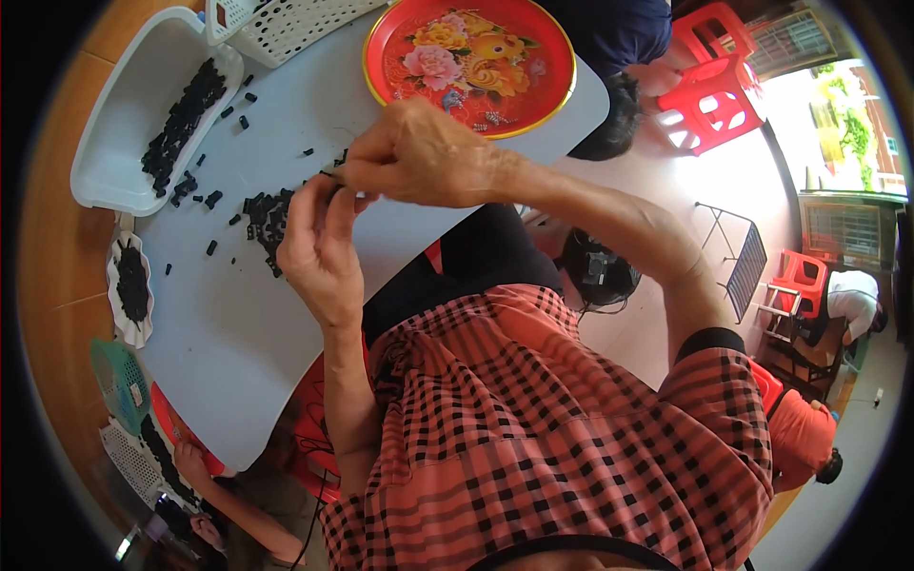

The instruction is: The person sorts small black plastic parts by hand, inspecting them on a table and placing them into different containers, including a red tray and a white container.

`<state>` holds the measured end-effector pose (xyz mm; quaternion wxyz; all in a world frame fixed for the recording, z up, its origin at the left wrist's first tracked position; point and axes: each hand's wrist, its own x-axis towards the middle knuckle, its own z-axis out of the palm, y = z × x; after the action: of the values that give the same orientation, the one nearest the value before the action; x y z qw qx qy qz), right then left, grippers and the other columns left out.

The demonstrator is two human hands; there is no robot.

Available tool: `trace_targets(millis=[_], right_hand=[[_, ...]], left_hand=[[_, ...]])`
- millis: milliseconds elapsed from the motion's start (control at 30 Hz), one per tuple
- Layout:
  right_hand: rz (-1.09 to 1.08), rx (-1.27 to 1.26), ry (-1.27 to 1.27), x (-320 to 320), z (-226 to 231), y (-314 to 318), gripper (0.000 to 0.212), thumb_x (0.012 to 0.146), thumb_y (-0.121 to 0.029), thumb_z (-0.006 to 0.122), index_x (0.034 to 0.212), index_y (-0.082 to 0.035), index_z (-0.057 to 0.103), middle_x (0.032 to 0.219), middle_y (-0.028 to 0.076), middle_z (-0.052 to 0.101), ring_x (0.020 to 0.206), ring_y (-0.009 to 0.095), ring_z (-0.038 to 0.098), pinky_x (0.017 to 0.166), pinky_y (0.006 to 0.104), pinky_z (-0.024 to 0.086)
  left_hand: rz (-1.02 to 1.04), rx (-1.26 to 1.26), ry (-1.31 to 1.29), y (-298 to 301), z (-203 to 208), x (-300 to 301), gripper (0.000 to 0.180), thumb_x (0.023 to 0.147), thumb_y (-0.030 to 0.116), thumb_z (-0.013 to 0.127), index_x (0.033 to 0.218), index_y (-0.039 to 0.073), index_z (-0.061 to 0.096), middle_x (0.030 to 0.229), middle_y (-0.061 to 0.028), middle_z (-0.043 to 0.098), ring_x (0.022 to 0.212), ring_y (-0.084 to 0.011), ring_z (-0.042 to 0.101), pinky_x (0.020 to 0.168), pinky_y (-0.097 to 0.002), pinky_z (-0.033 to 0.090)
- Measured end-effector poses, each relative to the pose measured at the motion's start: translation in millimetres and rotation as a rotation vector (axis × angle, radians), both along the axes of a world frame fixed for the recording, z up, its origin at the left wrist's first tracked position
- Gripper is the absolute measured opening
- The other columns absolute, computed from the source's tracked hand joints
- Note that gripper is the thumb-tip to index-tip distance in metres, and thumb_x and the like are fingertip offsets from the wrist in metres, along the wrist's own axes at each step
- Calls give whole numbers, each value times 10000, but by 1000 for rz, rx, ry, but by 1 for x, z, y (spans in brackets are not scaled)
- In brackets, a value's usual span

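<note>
My left hand [322, 249] and my right hand [419, 157] meet above the table, fingertips pinched together. A small dark bit shows between them, but the fingers cover most of it and its kind cannot be made out. Just beyond and left of my left hand lies a pile of small black parts [263, 217], partly hidden by that hand. A few loose black cylinders [211, 247] are scattered around it. Behind my right hand sits a round red tray [386, 57] with a gold rim and a painted flower and fish pattern, a few thin bits lying on it.
On the pale table [224, 333] a white tub [100, 143] holds many black parts, beside a white perforated basket [286, 33]. A scalloped white dish [141, 328] holds more. A green basket [119, 381] stands lower left, near another person's arm [238, 509]. Other people sit around.
</note>
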<state>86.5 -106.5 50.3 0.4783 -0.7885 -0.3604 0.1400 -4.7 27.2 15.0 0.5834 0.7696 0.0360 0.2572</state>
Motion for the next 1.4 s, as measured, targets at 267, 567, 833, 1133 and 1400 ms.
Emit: trace_targets(millis=[267, 567, 833, 1133, 1400], right_hand=[[55, -266, -588, 56, -25, -61, 70, 785, -23, 592, 800, 10, 652, 696, 143, 624, 669, 268, 640, 628, 359, 511], [11, -409, -634, 56, -27, -54, 68, 769, -18, 583, 710, 15, 584, 629, 165, 582, 630, 285, 621, 585, 391, 493], [-47, 68, -191, 26, -5, -39, 101, 742, -49, 622, 824, -14, 670, 677, 45, 636, 649, 95, 613, 627, 240, 498], [125, 51, -69, 10, -7, -20, 127, 806, -65, 621, 899, -40, 703, 780, 56, 665, 693, 132, 629, 645, 258, 506], [37, 152, 87, 6, -18, 4, 162, 810, -57, 616, 951, -51, 695, 702, 50, 644, 597, 143, 609, 574, 263, 493]], left_hand=[[-272, -464, 198, -10, -7, 0, 221, 927, 185, 558, 1020, -13, 596, 836, -88, 680, 700, -107, 564, 674, -224, 437], [-344, -464, 263, -17, -10, 1, 226, 919, 160, 561, 1041, -29, 589, 875, -103, 684, 736, -112, 580, 736, -246, 464], [-336, -501, 237, -10, -17, 0, 220, 913, 148, 569, 1041, -29, 592, 878, -104, 685, 737, -107, 582, 751, -241, 463], [-330, -489, 227, -5, -16, -2, 220, 915, 143, 565, 1055, -21, 607, 864, -86, 687, 741, -102, 589, 744, -237, 463], [-263, -790, 216, 5, -14, -15, 223, 931, 107, 516, 1076, -50, 578, 893, -119, 659, 831, -169, 634, 743, -276, 486]])
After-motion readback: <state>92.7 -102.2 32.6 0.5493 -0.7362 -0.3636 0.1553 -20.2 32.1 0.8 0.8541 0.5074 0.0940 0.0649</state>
